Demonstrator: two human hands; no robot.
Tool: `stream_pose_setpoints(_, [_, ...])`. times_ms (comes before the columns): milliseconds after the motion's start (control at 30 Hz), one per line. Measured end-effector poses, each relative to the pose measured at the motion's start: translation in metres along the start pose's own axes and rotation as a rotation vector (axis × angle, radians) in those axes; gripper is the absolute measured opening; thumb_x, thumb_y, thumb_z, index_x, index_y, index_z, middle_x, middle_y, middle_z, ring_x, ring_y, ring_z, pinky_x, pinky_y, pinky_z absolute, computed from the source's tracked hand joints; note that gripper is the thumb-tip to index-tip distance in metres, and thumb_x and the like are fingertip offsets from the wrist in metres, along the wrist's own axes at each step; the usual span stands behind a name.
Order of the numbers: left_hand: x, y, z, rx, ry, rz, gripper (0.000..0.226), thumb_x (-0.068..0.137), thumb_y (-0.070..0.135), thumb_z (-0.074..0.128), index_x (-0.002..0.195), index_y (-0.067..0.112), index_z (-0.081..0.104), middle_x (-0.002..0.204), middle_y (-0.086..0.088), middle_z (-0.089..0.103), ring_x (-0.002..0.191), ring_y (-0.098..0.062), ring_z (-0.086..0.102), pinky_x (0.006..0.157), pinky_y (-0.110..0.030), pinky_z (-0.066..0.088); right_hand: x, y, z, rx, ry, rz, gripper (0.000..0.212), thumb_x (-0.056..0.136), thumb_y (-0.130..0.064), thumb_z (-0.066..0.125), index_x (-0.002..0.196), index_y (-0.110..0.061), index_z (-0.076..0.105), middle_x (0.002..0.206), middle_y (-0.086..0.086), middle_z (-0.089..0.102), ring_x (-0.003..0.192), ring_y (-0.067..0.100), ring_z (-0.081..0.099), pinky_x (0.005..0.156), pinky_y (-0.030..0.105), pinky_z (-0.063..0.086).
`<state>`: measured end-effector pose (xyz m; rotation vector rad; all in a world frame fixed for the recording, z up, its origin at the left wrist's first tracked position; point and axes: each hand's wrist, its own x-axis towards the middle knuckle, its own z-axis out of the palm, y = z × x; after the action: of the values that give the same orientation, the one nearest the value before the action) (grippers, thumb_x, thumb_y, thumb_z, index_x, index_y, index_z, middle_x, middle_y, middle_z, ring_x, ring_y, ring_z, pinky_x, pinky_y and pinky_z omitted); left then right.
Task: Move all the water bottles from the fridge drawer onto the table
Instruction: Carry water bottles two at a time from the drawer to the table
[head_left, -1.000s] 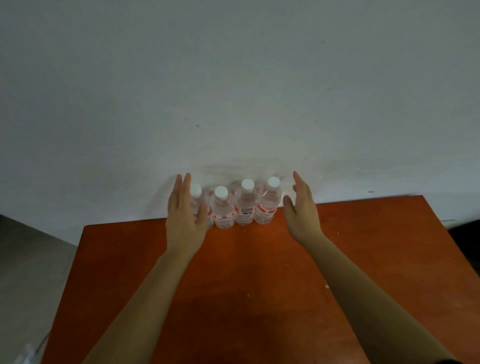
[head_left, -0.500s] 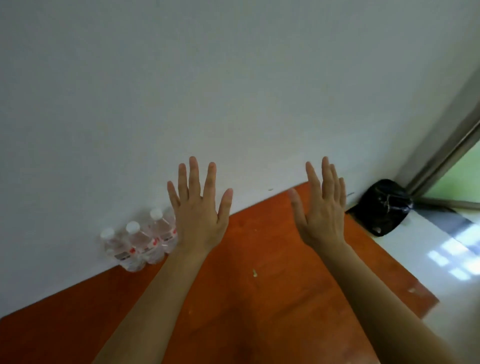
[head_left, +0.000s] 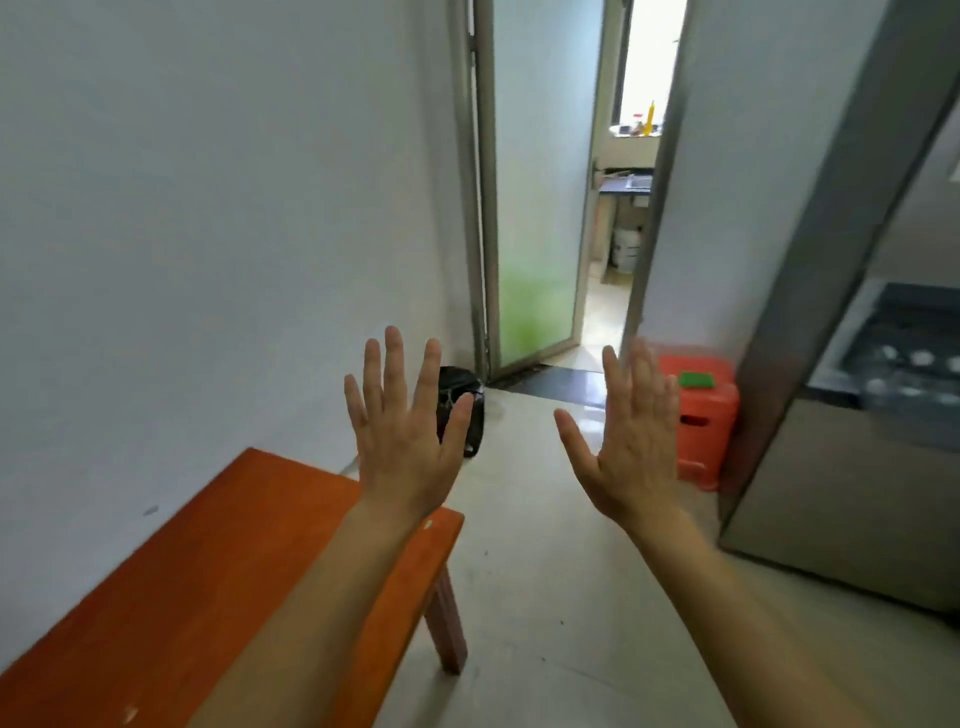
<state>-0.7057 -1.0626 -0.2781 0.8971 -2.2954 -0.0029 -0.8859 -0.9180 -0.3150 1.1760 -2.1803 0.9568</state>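
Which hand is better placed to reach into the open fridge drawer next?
Probably the right hand: open, empty, and nearer the fridge drawer on the right. The left hand, also empty, is over by the table.

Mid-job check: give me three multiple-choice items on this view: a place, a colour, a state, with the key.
1. Where does the red stool stand? A in a cupboard; B beside the fridge; C on a shelf.
2. What colour is the pad lying on the stool? A blue; B yellow; C green.
3. How are the left hand and right hand? A both open, empty; B both fists; C one open, one fist.
Key: B, the stool stands next to the fridge's side; C, the pad is plainly green; A, fingers are spread, holding nothing.
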Motion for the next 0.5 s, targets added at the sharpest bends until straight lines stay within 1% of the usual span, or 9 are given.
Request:
stream_pose_setpoints(67, [0.011, 0.064, 0.027, -0.055, -0.015, 0.076, 0.065, 0.099, 0.06, 0.019, 0.156, 0.03, 0.013, 0.166, -0.008, -0.003, 0.152, -0.026, -0.006, 0.119, -0.06, 0.008, -0.002, 0.065, -0.034, -0.077, 0.026, 0.071, 0.081, 0.096, -0.06, 0.038, 0.159, -0.014, 0.015, 0.166, 0.013, 0.009, 0.154, 0.03, 0.006, 0.123, 0.054, 0.008])
stream_pose_setpoints(200, [0.028, 0.169, 0.078, -0.125, -0.058, 0.234, 0.065, 0.099, 0.056, 0.027, 0.156, 0.027, 0.018, 0.165, -0.009, 0.0, 0.152, -0.027, -0.003, 0.119, -0.059, 0.011, -0.009, 0.167, -0.086, -0.157, 0.092, 0.213, 0.087, 0.094, -0.056, 0.05, 0.159, -0.015, 0.01, 0.167, 0.009, 0.003, 0.154, 0.028, 0.004, 0.123, 0.053, 0.004])
stream_pose_setpoints(333, [0.051, 0.256, 0.134, -0.203, -0.107, 0.35, 0.067, 0.098, 0.057, 0.027, 0.156, 0.025, 0.02, 0.165, -0.009, 0.001, 0.152, -0.027, -0.002, 0.119, -0.058, 0.01, -0.011, 0.253, -0.113, -0.242, 0.125, 0.301, 0.088, 0.094, -0.06, 0.044, 0.159, -0.013, 0.008, 0.167, 0.01, 0.0, 0.154, 0.027, 0.001, 0.123, 0.055, 0.006])
stream_pose_setpoints(400, [0.064, 0.297, 0.168, -0.242, -0.131, 0.402, 0.067, 0.098, 0.059, 0.025, 0.156, 0.025, 0.02, 0.165, -0.009, 0.004, 0.152, -0.028, -0.001, 0.119, -0.058, 0.01, -0.01, 0.296, -0.121, -0.29, 0.143, 0.343, 0.087, 0.094, -0.058, 0.045, 0.159, -0.012, 0.01, 0.167, 0.011, 0.002, 0.154, 0.027, 0.003, 0.123, 0.055, 0.008])
stream_pose_setpoints(500, [0.087, 0.358, 0.222, -0.276, -0.179, 0.483, 0.068, 0.098, 0.057, 0.027, 0.154, 0.02, 0.027, 0.164, -0.011, 0.012, 0.151, -0.032, 0.007, 0.115, -0.062, 0.018, -0.001, 0.362, -0.13, -0.369, 0.15, 0.368, 0.086, 0.093, -0.056, 0.048, 0.158, -0.009, 0.016, 0.166, 0.013, 0.008, 0.154, 0.028, 0.007, 0.122, 0.055, 0.01])
